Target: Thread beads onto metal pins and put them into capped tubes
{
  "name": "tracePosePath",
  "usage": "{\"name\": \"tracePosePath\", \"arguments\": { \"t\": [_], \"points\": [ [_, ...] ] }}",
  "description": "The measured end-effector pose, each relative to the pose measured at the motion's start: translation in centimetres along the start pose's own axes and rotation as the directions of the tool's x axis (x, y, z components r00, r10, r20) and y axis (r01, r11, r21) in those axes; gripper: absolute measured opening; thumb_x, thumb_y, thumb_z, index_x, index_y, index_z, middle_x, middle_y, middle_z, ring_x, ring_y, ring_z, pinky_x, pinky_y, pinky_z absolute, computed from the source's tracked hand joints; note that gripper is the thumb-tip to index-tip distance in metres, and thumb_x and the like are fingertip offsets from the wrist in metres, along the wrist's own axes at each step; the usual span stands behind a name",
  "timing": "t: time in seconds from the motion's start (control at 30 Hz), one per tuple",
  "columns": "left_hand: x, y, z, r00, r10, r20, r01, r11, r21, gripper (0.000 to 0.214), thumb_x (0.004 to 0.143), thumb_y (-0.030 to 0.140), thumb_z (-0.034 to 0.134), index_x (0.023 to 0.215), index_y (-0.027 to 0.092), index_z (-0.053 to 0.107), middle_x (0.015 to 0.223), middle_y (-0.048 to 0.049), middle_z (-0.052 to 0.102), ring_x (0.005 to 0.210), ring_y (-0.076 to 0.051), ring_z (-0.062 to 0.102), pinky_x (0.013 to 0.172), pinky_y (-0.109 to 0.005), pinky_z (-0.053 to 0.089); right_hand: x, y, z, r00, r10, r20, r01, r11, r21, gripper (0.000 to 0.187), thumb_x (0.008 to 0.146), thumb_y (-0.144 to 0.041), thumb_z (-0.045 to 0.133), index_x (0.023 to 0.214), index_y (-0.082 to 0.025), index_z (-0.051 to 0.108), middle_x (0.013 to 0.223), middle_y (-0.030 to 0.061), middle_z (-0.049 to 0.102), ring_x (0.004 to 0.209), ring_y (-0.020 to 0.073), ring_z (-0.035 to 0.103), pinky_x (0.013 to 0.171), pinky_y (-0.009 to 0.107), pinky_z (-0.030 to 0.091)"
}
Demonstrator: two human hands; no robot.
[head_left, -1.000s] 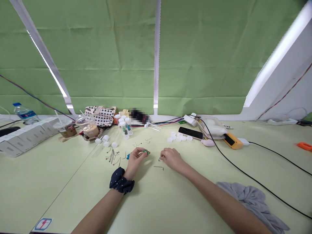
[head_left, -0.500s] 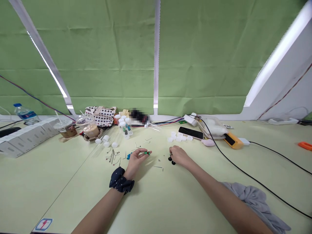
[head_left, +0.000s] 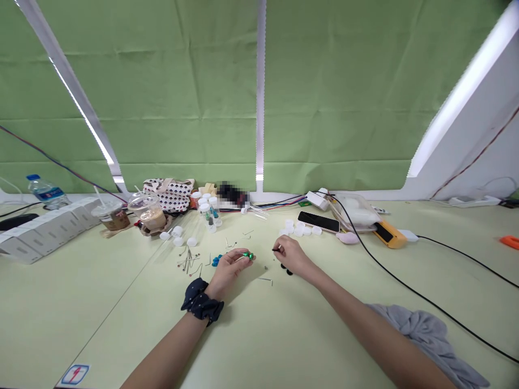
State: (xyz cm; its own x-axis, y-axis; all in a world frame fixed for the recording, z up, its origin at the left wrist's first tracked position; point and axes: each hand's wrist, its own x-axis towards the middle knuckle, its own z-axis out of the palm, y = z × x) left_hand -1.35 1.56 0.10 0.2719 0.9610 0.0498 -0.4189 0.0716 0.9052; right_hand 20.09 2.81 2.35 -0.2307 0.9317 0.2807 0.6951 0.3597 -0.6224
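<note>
My left hand rests on the pale green table, its fingers pinched on small green beads. A dark scrunchie is on that wrist. My right hand is lifted a little above the table, pinching a small black piece between thumb and fingertips. Two small black beads lie just under that hand. Blue beads sit by the left hand. Thin metal pins are scattered to the left and one pin lies between the hands.
Small vials and white caps stand further back. Two drink cups, a patterned pouch, white boxes, a phone, a yellow device, a black cable and grey cloth surround the work area.
My right hand moved right to the black beads, then lifted with a small black piece pinched in its fingers. My left hand kept the green beads and shifted slightly right.
</note>
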Motion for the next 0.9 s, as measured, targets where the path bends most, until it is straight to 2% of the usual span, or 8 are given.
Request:
{"name": "tracePosePath", "arguments": {
  "t": [0.07,0.13,0.23,0.33,0.43,0.7,0.8,0.9],
  "points": [
    [0.0,0.0,0.1,1.000,-0.005,0.011,0.005,0.999,-0.033,0.026,0.066,0.021,0.072,0.090,0.014,0.064,0.086,-0.0061,0.068,0.087,-0.019,0.064,0.083,-0.032,0.046,-0.4,-1.2,0.1,0.996,-0.075,0.049,0.064,0.978,0.200,0.007,0.075,-0.016,0.055,0.078,-0.017,0.061,0.075,0.0021,0.057,0.063,0.0114,0.054,0.060,0.024,0.044],
    [0.0,0.0,0.2,1.000,-0.016,0.021,0.017,0.998,-0.054,0.026,0.066,0.020,0.073,0.089,0.014,0.064,0.086,-0.0056,0.068,0.085,-0.018,0.064,0.081,-0.031,0.047,-0.8,-2.3,0.3,0.987,-0.138,0.084,0.098,0.924,0.369,0.010,0.076,-0.022,0.057,0.083,-0.018,0.063,0.076,0.0017,0.058,0.060,0.0108,0.055,0.059,0.024,0.046],
    [-0.1,-0.1,0.3,0.999,-0.034,0.037,0.037,0.997,-0.063,0.026,0.065,0.020,0.073,0.088,0.013,0.064,0.082,-0.0053,0.068,0.079,-0.017,0.064,0.077,-0.031,0.049,-1.3,-3.3,0.6,0.979,-0.194,0.064,0.138,0.857,0.496,0.014,0.077,-0.027,0.059,0.086,-0.019,0.064,0.084,0.0033,0.058,0.064,0.0115,0.058,0.062,0.025,0.049],
    [-0.1,-0.2,0.4,0.998,-0.028,0.052,0.031,0.998,-0.057,0.024,0.065,0.019,0.073,0.087,0.013,0.065,0.080,-0.0053,0.069,0.076,-0.016,0.064,0.077,-0.031,0.048,-1.5,-3.6,0.9,0.976,-0.216,0.000,0.192,0.868,0.457,0.013,0.074,-0.029,0.063,0.083,-0.019,0.066,0.082,0.0039,0.058,0.070,0.0140,0.058,0.064,0.026,0.049],
    [-0.2,-0.3,0.4,0.998,-0.015,0.057,0.017,0.999,-0.041,0.022,0.066,0.018,0.073,0.086,0.013,0.065,0.082,-0.0058,0.069,0.077,-0.016,0.064,0.078,-0.031,0.047,-1.5,-3.5,1.2,0.973,-0.228,-0.026,0.217,0.879,0.424,0.016,0.072,-0.033,0.066,0.080,-0.019,0.066,0.079,0.0041,0.059,0.065,0.0134,0.057,0.061,0.027,0.050],
    [-0.2,-0.4,0.3,0.999,0.002,0.035,-0.002,1.000,-0.014,0.021,0.064,0.018,0.074,0.082,0.015,0.064,0.080,-0.0041,0.069,0.075,-0.015,0.063,0.077,-0.031,0.047,-1.7,-3.4,1.4,0.941,-0.315,-0.126,0.339,0.856,0.390,0.016,0.077,-0.034,0.061,0.083,-0.020,0.066,0.084,0.0051,0.056,0.068,0.0136,0.058,0.065,0.028,0.051],
    [-0.2,-0.4,0.3,1.000,0.017,0.025,-0.017,1.000,-0.002,0.021,0.062,0.017,0.074,0.080,0.014,0.064,0.079,-0.0034,0.069,0.075,-0.015,0.063,0.077,-0.030,0.047,-1.7,-3.7,1.5,0.960,-0.247,-0.133,0.280,0.850,0.446,0.016,0.074,-0.034,0.063,0.081,-0.020,0.066,0.083,0.0049,0.056,0.071,0.0149,0.059,0.066,0.029,0.051],
    [-0.3,-0.4,0.4,0.999,0.044,-0.002,-0.044,0.998,0.042,0.021,0.061,0.016,0.075,0.079,0.014,0.064,0.080,-0.0035,0.068,0.074,-0.014,0.062,0.076,-0.029,0.046,-1.7,-3.9,1.8,0.997,-0.067,-0.043,0.079,0.768,0.636,0.020,0.070,-0.036,0.066,0.081,-0.019,0.061,0.078,0.0020,0.057,0.066,0.0146,0.061,0.064,0.029,0.052]
  ]
}}
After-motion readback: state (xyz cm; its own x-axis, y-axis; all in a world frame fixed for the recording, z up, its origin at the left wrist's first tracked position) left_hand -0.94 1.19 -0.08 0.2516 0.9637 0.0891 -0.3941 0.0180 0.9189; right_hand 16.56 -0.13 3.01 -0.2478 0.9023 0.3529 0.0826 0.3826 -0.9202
